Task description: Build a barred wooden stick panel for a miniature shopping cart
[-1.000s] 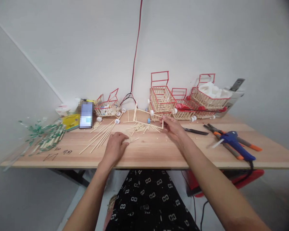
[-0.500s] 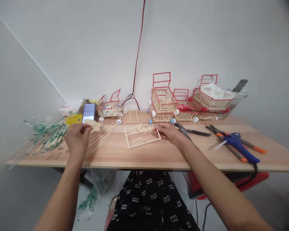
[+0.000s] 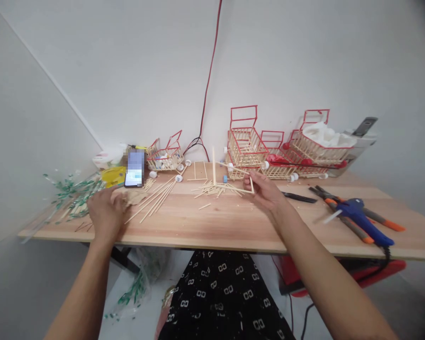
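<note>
Hands apart: R hand (image 3: 265,190) pinches stick frame (image 3: 214,171) mid-bench (image 3: 201,229); L hand (image 3: 106,210) at beige wad (image 3: 133,196) twd L edge, grip unclear.

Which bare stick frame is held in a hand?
The bare stick frame pinched in the right hand; the other frame rests on the wooden tabletop, farther back.

lit phone (image 3: 134,170), yellow packet (image 3: 112,176), red cable (image 3: 211,66)

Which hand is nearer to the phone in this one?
The left. The left hand is just on the near side of the phone and slightly to its left; the right hand is well off to the phone's right, holding the stick frame.
</note>
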`<state>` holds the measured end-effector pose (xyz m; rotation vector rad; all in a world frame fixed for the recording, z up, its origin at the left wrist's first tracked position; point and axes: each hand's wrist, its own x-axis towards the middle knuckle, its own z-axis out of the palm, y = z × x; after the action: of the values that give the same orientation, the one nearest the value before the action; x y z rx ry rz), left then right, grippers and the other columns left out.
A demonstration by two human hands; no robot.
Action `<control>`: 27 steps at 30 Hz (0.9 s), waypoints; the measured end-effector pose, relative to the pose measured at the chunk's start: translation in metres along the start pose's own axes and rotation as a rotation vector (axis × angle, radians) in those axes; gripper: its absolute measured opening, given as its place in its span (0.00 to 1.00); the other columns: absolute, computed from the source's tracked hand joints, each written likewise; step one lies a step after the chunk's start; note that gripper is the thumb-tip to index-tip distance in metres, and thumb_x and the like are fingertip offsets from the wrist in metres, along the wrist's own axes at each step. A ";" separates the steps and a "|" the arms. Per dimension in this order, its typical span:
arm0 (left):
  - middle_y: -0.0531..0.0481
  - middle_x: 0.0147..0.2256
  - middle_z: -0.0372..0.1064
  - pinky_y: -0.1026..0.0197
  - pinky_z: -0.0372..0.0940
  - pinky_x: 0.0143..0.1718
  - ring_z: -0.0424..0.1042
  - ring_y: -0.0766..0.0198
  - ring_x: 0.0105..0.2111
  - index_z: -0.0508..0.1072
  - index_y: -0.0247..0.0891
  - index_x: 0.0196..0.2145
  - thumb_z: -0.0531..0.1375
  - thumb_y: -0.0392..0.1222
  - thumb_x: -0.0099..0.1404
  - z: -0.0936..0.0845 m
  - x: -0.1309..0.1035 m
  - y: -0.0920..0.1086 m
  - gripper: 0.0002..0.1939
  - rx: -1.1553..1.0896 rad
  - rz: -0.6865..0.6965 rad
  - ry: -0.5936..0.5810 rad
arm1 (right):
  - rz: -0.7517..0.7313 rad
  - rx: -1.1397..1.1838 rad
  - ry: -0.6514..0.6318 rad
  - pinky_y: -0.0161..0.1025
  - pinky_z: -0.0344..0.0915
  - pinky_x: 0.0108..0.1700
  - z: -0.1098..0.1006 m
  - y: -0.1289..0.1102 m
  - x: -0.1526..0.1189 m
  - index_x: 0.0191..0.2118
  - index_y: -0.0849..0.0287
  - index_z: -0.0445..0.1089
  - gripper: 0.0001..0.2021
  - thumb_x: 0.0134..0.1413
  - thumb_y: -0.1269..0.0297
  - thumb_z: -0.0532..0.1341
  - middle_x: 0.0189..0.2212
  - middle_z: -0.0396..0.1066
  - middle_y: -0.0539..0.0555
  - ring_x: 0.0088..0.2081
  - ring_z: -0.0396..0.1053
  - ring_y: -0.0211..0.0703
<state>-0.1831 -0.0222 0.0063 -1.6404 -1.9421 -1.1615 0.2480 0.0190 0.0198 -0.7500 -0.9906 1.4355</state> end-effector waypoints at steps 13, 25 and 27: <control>0.38 0.61 0.56 0.62 0.68 0.31 0.73 0.63 0.35 0.61 0.46 0.58 0.62 0.37 0.52 0.027 -0.069 0.208 0.35 -1.373 -0.148 -0.830 | -0.034 0.148 -0.015 0.29 0.65 0.27 0.055 0.008 -0.019 0.28 0.58 0.69 0.15 0.38 0.57 0.73 0.25 0.69 0.47 0.24 0.64 0.31; 0.58 0.15 0.53 0.66 0.49 0.19 0.53 0.70 0.15 0.75 0.36 0.32 0.54 0.54 0.64 0.026 -0.045 0.160 0.19 -0.983 -0.133 -0.762 | -0.022 0.031 0.111 0.28 0.62 0.22 0.006 -0.043 -0.065 0.27 0.59 0.70 0.15 0.36 0.58 0.74 0.23 0.65 0.47 0.23 0.61 0.30; 0.57 0.15 0.55 0.66 0.52 0.22 0.56 0.68 0.17 0.75 0.35 0.33 0.55 0.53 0.63 0.015 -0.020 0.129 0.18 -0.856 -0.099 -0.602 | -0.050 -0.007 0.179 0.28 0.59 0.19 -0.017 -0.049 -0.076 0.27 0.58 0.70 0.15 0.36 0.58 0.74 0.23 0.64 0.47 0.23 0.60 0.31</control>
<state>-0.0539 -0.0246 0.0298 -2.5859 -1.9783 -1.8756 0.2934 -0.0553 0.0487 -0.8379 -0.8705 1.2985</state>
